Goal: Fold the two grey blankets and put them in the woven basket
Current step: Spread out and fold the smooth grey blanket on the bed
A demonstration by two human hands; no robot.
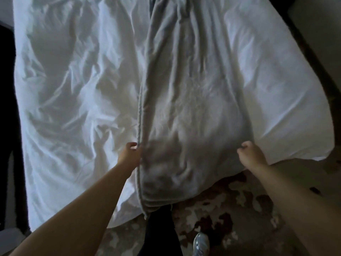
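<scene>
A grey blanket [188, 108] lies lengthwise down the middle of the bed, folded into a long strip with stacked layers at its near end, which hangs over the bed's edge. My left hand [130, 153] grips the strip's left edge, fingers curled round the hem. My right hand [249, 152] grips the right edge, fingers curled into the cloth. Only one grey blanket shows. No woven basket is in view.
A rumpled white duvet [73, 89] covers the bed. Patterned brown and beige carpet [230, 200] lies below the bed's foot. My dark trouser leg [162, 231] and a silver shoe [201, 242] stand at the near edge. Dark floor runs along the left side.
</scene>
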